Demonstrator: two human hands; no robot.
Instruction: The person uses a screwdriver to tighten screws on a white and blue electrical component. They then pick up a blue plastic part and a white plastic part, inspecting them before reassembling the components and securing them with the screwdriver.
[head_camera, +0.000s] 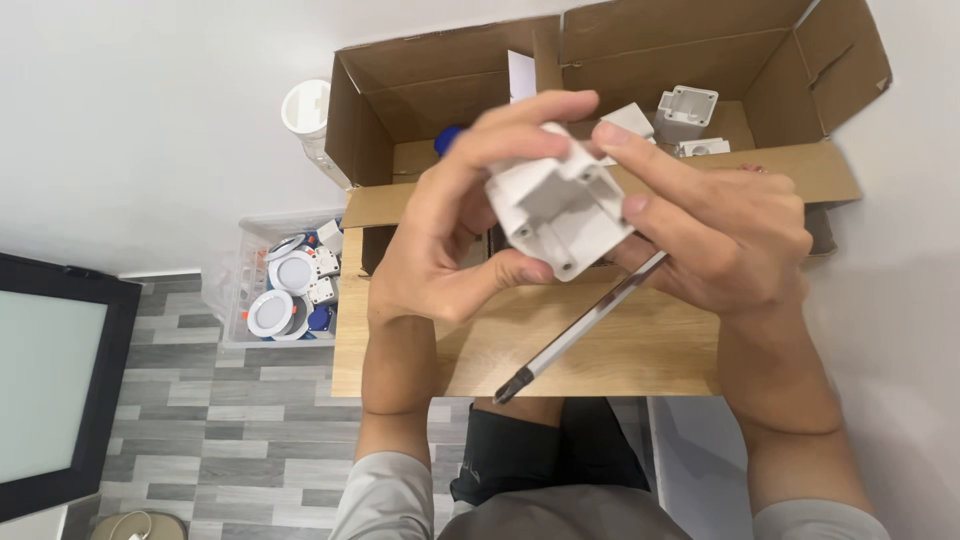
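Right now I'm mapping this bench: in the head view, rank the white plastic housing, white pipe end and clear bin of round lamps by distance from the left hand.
1. white plastic housing, held in the left hand.
2. clear bin of round lamps, to its left, on the floor.
3. white pipe end, upper left, by the wall.

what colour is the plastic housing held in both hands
White, seen best in the head view: the plastic housing.

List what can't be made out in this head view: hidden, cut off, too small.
- White plastic housing: far side hidden by the left hand and right hand.
- Screwdriver: handle end hidden under the right hand.
- Cardboard box: contents partly behind the hands and flaps; blue item mostly covered.
- Clear bin: small parts too small to identify.
- Dark-framed panel: cut by the left edge.
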